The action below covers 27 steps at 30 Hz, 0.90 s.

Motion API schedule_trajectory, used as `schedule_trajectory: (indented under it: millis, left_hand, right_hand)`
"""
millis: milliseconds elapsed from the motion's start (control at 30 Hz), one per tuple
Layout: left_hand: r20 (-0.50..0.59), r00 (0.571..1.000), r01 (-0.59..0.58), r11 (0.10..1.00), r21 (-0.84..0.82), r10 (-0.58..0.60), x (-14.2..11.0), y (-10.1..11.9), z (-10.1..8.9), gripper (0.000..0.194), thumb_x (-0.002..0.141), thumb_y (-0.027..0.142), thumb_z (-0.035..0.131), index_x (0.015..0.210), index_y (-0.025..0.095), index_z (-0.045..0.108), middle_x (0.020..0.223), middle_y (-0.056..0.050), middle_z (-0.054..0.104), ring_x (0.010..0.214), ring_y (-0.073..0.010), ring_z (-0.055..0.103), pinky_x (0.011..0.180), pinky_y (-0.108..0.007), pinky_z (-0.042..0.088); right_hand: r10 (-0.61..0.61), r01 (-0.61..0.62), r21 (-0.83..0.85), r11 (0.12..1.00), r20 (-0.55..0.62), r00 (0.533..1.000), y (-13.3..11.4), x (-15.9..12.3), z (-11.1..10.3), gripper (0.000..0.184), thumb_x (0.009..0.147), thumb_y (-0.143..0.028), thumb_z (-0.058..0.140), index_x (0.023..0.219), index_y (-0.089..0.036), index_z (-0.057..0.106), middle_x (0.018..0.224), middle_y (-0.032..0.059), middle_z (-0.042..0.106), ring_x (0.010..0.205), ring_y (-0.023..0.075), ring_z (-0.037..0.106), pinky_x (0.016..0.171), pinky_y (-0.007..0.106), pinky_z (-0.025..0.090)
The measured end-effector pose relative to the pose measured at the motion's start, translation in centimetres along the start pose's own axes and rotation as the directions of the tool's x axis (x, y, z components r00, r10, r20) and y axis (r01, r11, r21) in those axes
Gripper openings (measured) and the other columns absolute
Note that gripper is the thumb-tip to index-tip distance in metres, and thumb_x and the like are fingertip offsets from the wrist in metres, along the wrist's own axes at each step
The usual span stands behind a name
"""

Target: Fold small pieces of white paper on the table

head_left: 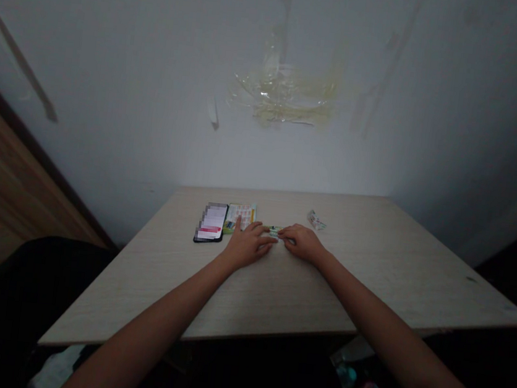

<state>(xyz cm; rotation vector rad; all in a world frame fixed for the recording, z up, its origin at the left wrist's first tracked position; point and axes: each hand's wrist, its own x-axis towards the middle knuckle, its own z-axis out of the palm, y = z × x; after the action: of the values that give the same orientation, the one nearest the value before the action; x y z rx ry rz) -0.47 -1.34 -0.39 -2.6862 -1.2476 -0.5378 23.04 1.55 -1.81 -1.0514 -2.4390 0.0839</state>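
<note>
Hands: the left hand (pixel 247 245) lies low on the desk with its fingers spread, and the right hand (pixel 302 242) reaches in from the other side. Both are partly open, with fingertips at 1 small item; whether they pinch it is too small to tell.
Packet: the small green-and-white packet (pixel 275 231) sits between the 2 hands, mostly hidden by the fingers.
Nearby: a yellow-green printed card (pixel 239 217) lies just beyond the left hand, beside a black smartphone (pixel 211 223) with a blurred screen. A crumpled wrapper (pixel 316 220) lies farther right.
Risk: the packet is small, so a loose grip could let it slip, and a sideways left-hand move could knock the card into the smartphone.
Edges: the desk (pixel 370 281) meets a wall (pixel 283 94) at its far side.
Room: wide desk surface extends right of the right hand and towards the near edge.
</note>
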Motion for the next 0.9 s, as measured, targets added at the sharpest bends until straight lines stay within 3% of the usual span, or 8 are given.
schedule_trajectory:
  millis: [367,900]
  left_hand:
    - [-0.055,0.995,0.081,0.995,0.059,-0.077,0.1,-0.5,0.0,0.026,0.093,0.041,0.055,0.114,0.045,0.070,0.133,0.000,0.062,0.133,-0.0325,0.042,0.111,-0.076,0.004]
    - [-0.177,0.965,0.215,0.971,0.102,-0.195,0.1,-0.7,0.6,0.024,0.090,0.047,0.057,0.107,0.045,0.073,0.132,-0.001,0.063,0.136,-0.0381,0.037,0.107,-0.079,-0.010]
  right_hand:
    - [0.011,-0.011,-0.009,1.000,-0.010,1.000,0.2,0.0,0.1,0.032,0.084,-0.016,0.058,0.111,-0.021,0.073,0.116,0.0049,0.073,0.109,0.0214,0.064,0.098,0.036,0.048]
    - [0.023,-0.023,0.014,1.000,-0.017,1.000,-0.1,-0.1,-0.1,0.031,0.085,-0.016,0.058,0.111,-0.023,0.074,0.116,0.0044,0.073,0.109,0.0210,0.063,0.098,0.037,0.049]
